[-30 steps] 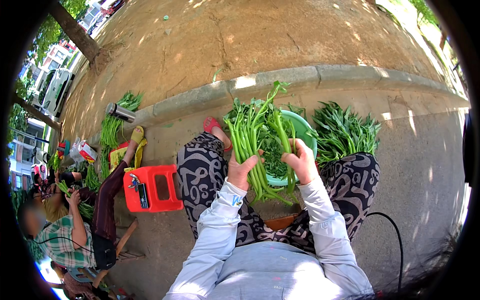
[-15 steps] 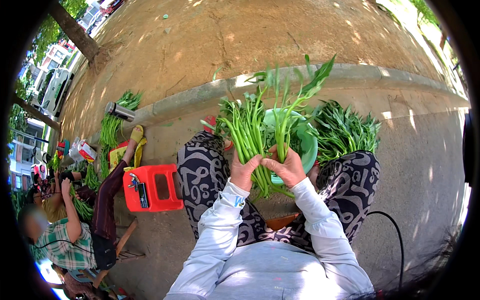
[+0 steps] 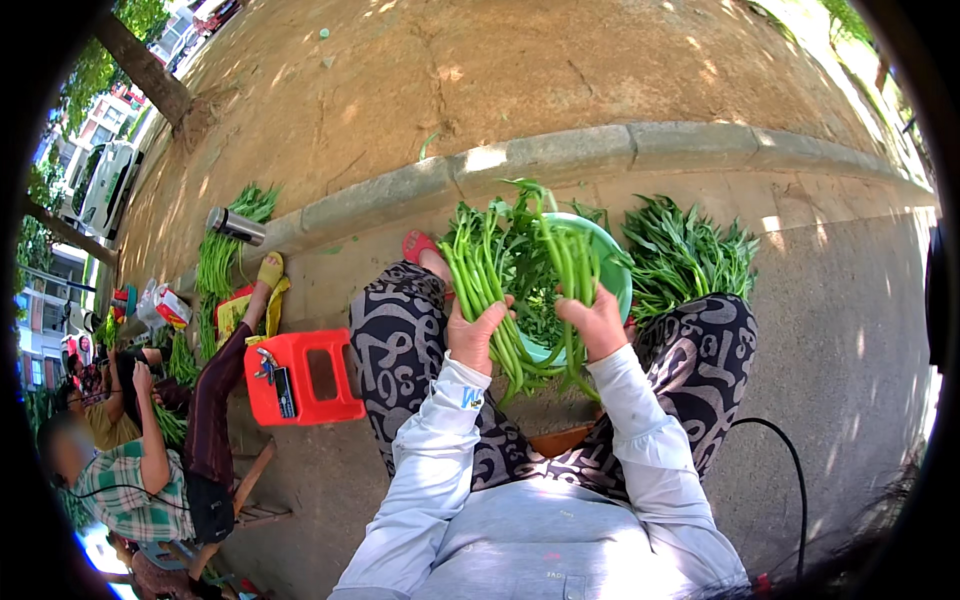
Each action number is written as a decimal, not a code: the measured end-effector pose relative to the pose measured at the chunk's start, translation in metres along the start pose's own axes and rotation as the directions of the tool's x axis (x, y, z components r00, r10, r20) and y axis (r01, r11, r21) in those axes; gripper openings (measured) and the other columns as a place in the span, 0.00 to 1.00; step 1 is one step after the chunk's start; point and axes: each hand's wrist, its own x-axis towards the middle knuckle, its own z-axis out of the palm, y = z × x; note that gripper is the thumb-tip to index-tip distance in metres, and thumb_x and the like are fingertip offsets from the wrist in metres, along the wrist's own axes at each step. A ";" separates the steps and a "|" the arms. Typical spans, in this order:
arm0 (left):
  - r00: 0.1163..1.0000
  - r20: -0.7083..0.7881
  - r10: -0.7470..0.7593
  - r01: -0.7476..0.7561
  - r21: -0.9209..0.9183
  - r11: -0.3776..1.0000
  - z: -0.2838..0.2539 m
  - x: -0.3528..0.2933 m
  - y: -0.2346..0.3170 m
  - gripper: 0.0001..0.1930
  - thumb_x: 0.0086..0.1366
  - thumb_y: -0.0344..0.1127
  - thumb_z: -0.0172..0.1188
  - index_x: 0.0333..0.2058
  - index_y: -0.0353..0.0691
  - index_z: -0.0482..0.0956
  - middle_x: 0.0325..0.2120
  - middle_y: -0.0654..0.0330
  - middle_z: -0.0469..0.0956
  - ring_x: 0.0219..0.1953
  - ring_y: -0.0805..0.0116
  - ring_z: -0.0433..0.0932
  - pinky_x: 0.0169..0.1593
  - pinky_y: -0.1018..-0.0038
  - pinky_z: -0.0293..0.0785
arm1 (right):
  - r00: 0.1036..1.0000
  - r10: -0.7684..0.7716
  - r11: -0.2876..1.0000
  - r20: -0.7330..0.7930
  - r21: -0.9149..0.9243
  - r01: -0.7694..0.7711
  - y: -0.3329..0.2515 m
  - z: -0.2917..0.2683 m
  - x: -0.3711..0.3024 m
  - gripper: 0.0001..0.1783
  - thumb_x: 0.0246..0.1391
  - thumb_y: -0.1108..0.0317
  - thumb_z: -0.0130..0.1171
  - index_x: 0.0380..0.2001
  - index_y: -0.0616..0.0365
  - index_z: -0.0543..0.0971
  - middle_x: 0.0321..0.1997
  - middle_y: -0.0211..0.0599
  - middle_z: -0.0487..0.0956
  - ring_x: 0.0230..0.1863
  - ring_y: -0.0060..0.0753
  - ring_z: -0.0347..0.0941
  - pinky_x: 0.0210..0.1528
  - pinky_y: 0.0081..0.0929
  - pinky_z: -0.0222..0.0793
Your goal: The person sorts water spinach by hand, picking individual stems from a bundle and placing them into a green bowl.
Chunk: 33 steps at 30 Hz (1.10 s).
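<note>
My left hand (image 3: pixel 474 336) is closed around a bunch of long green stems (image 3: pixel 478 280), which look like water spinach. Another cluster of stems (image 3: pixel 572 262) is gripped in my right hand (image 3: pixel 596 322), a little apart from the first. The cut ends hang down below both hands, and the leafy tops reach away from me. Right behind the stems stands a pale green basin (image 3: pixel 622 282) with leafy greens inside, partly covered by what I hold. To its right, a heap of leafy greens (image 3: pixel 690 255) lies on the ground beside my knee.
A red plastic stool (image 3: pixel 345 408) with a phone and small metal items on it stands left of my knee. Farther left, a seated person (image 3: pixel 125 480) handles greens. A steel flask (image 3: pixel 237 226) lies near the curb (image 3: pixel 590 152). A black cable (image 3: pixel 795 470) curves at right.
My hands have moved apart, the right one lifting its stems away from the left bunch. The held leafy tops have dropped lower over the basin, showing more of its inside.
</note>
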 end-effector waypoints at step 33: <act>0.992 -0.082 0.092 -0.086 0.077 0.993 -0.012 0.015 -0.002 0.16 0.55 0.27 0.65 0.42 0.37 0.71 0.31 0.63 0.76 0.29 0.71 0.77 0.34 0.75 0.75 | 0.953 0.008 0.945 -0.304 0.314 0.093 -0.028 -0.033 0.009 0.13 0.51 0.67 0.61 0.37 0.63 0.74 0.27 0.37 0.79 0.20 0.24 0.75 0.22 0.19 0.72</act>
